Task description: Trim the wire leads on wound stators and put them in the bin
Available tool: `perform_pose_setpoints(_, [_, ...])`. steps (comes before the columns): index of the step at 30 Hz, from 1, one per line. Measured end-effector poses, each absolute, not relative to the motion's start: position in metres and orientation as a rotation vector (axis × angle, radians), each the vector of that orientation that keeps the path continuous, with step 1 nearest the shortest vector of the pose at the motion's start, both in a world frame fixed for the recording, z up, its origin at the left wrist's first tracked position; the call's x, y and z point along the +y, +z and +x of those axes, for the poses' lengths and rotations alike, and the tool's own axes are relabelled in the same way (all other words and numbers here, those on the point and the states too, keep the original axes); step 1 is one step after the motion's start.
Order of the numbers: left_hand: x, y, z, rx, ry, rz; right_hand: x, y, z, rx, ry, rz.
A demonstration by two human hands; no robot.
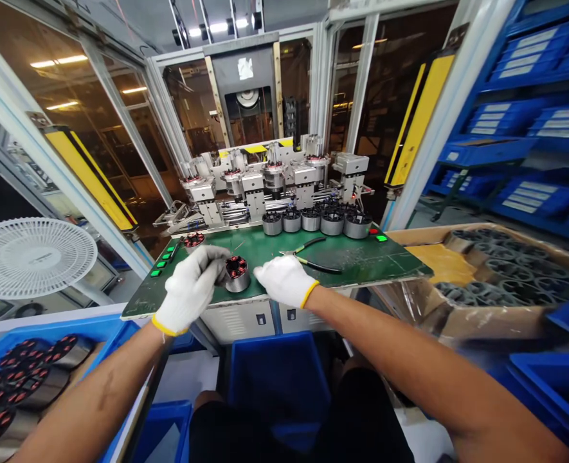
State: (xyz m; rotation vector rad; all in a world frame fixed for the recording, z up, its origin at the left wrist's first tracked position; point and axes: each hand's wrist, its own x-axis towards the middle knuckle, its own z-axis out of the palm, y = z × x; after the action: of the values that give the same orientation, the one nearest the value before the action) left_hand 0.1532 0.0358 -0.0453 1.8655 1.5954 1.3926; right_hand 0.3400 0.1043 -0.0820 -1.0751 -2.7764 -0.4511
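Stator (237, 281) is standing on the bench (378, 262), right by the near edge and left of its middle, red windings facing up. Our left hand (188, 283) is curling thumb and fingers narrow against the stator's left side; glove is hiding the contact, so we are not able to tell if it is pinching anything. Our right hand (287, 281) is pointing its bunched fingertips at the stator from the right, hovering just beside it; grip is looking narrow, and we are not able to tell if anything is in it. Both gloves are showing white with yellow cuffs.

Pliers (319, 266) are lying mid-bench beyond the right hand, handles spread, nose pointing left. Second stator (195, 239) is standing toward the back left corner. Green squares (156, 273) are lining the left edge. Cores (331, 225) are standing along the right half of the back edge, and a red square (373, 231) is showing near the back right corner. Rig (254, 193) is running along the back edge.

Off the right edge, a carton (496, 315) is holding more cores. Off the left edge, a bin (101, 330) is holding more wound stators, and a fan (33, 255) is standing behind it.
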Motion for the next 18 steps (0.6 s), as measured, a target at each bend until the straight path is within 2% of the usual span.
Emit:
perform_pose_setpoints(4, [0.073,-0.021,0.171,1.583,1.251,1.934,0.075,-0.092,0.327,-2.718,-0.419,-1.041])
perform_pose_setpoints(9, [0.108,-0.018,0.196,1.592,1.092,2.008,0.060,-0.102,0.314,-2.693,-0.403,-1.054])
perform_pose_setpoints(15, [0.079,-0.023,0.158,1.493,1.037,2.260,0.067,-0.100,0.324,-2.673,-0.299,-1.044])
perform_pose_setpoints(18, [0.062,-0.041,0.139,1.462,0.773,2.666,0.068,-0.098,0.328,-2.688,-0.277,-1.031])
